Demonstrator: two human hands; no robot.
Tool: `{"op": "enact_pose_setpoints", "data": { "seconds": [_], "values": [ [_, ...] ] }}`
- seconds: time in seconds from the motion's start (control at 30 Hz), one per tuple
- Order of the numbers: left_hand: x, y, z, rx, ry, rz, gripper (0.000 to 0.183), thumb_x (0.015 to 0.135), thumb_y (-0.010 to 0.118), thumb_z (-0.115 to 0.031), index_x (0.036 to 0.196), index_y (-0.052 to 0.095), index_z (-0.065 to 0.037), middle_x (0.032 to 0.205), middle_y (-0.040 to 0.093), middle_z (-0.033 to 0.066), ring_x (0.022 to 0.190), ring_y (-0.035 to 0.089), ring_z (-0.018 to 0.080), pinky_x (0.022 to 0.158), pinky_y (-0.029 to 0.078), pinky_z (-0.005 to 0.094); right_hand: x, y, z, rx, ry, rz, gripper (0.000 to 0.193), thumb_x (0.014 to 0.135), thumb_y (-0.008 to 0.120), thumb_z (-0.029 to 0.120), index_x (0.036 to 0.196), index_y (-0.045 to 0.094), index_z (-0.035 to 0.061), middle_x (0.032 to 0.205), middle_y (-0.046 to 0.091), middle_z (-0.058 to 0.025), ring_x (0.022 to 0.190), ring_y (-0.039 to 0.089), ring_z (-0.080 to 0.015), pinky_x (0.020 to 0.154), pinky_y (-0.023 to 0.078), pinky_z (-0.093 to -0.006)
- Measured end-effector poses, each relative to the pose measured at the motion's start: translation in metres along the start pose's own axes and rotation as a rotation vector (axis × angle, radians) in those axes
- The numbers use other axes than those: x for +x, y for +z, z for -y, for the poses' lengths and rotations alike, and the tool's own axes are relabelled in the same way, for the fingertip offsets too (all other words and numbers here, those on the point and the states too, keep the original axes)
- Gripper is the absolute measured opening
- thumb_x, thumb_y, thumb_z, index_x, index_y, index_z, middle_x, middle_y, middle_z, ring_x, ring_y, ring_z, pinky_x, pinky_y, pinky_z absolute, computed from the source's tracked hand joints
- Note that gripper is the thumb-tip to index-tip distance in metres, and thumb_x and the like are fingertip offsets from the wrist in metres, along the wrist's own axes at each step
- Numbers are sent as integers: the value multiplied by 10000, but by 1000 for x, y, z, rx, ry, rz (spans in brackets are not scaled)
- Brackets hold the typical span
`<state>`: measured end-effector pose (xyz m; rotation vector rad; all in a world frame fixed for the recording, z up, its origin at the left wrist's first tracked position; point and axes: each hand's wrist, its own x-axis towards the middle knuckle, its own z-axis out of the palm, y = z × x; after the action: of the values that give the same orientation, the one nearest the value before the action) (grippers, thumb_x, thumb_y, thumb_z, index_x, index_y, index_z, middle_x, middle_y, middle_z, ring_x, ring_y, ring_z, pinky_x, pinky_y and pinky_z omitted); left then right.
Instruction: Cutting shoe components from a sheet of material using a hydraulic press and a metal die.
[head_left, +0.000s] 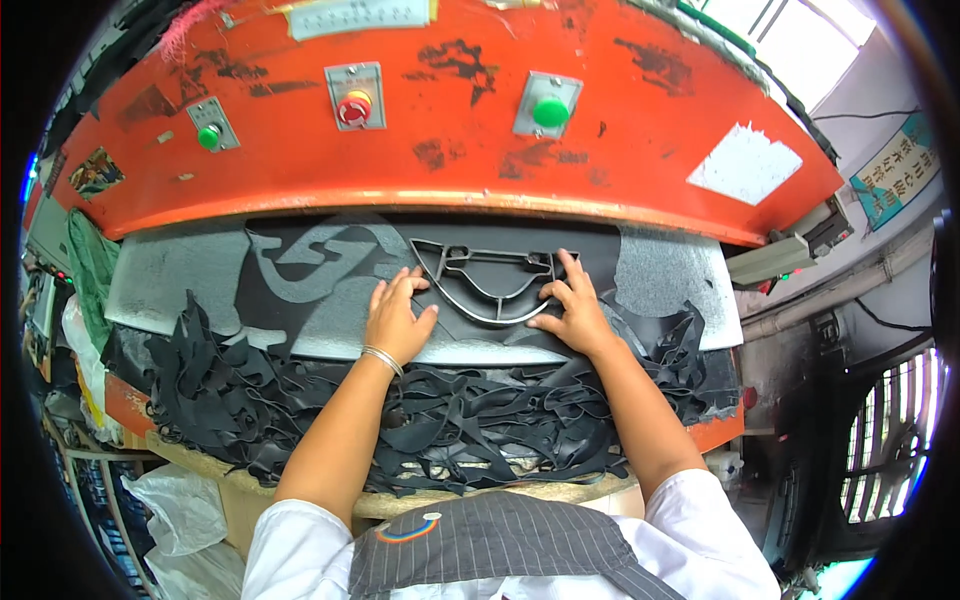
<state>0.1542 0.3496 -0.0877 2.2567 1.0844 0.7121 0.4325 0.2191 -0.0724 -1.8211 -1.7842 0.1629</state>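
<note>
A grey metal cutting die (497, 312), with a curved outer wall and inner ribs, lies on a black sheet of material (330, 268) that has shapes cut out of it. My right hand (580, 312) grips the die's right side, fingers over its edge and thumb at the lower curve. My left hand (397, 325) rests on the pale board at the die's left end, fingers apart, fingertips at or very near its wall; whether they touch is hard to tell. Around the sheet shows the grey-white cutting board (170, 280).
A heap of black offcut strips (450, 415) lies along the front edge, under my forearms. Behind the board stands an orange machine beam (450, 150) with green buttons (550, 112) and a red button (353, 108). A green cloth (92, 275) hangs at left; plastic bags (180, 510) sit below.
</note>
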Motion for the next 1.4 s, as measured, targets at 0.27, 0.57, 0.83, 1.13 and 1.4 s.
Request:
{"op": "enact_pose_setpoints", "data": {
  "seconds": [0.27, 0.57, 0.83, 1.13, 1.4],
  "values": [
    [15, -150, 73, -437, -132, -673, 160, 956, 598, -173, 977, 642, -20, 929, 670, 60, 878, 606, 133, 816, 487, 294, 39, -60, 104, 101, -28, -452, 654, 726, 826, 228, 1262, 511, 25, 1171, 532, -176, 1072, 541, -307, 912, 463, -380],
    [-8, -254, 52, 247, 348, -1100, 312, 998, 490, -173, 723, 506, -26, 706, 499, 99, 712, 473, 270, 678, 395, 378, 40, -65, 152, 295, -44, -766, 188, 846, 728, 55, 889, 549, 18, 742, 519, -20, 627, 478, -78, 562, 426, -224],
    [-104, -215, 2, -22, 140, -551, 289, 932, 575, -128, 686, 460, -32, 638, 458, 121, 601, 451, 322, 582, 383, 433, -31, -74, 179, 342, 47, -586, 187, 840, 739, 100, 876, 570, 27, 753, 565, -45, 644, 505, -110, 606, 457, -265],
    [-283, -63, -90, 162, 300, 224, 362, 844, 664, -403, 999, 720, -80, 918, 666, 73, 867, 624, 265, 757, 515, 374, -224, -24, 189, -59, -181, 357, 576, 720, 773, 416, 1109, 620, 20, 1017, 622, -139, 964, 605, -332, 820, 500, -409],
    [-286, -42, -102, 135, 169, 48, 314, 774, 702, -362, 870, 711, -63, 834, 637, 93, 840, 591, 294, 762, 470, 403, -231, -16, 193, -255, -161, 321, 480, 634, 809, 218, 1026, 599, 38, 992, 621, -117, 919, 635, -286, 761, 536, -389]
  ]
}}
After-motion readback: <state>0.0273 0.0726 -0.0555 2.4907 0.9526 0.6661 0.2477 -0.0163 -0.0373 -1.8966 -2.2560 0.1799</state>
